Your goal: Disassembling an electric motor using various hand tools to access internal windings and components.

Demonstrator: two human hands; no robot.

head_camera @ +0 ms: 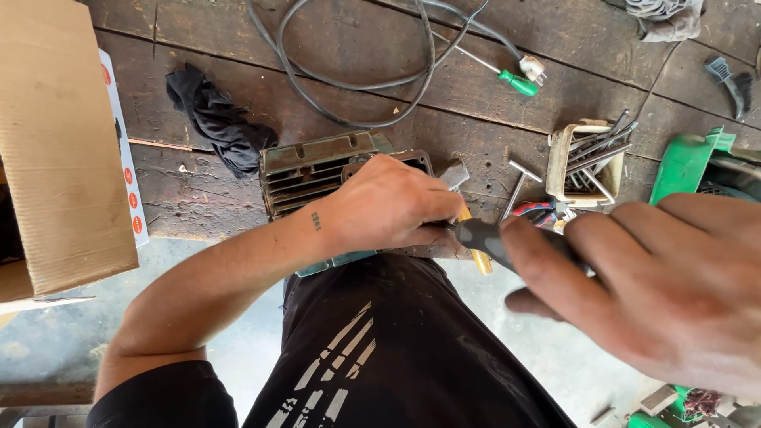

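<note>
Black-handled tool point(485, 238) lies left-right — both hands grip it: left point(392, 204), right point(658, 285).

My right hand point(666, 285) is blurred and cut off by the frame's right edge, covering most of the dark tool handle point(487, 238). My left hand point(392, 202) hides the near part of the metal housing point(309, 170); its grip there I cannot see.
</note>
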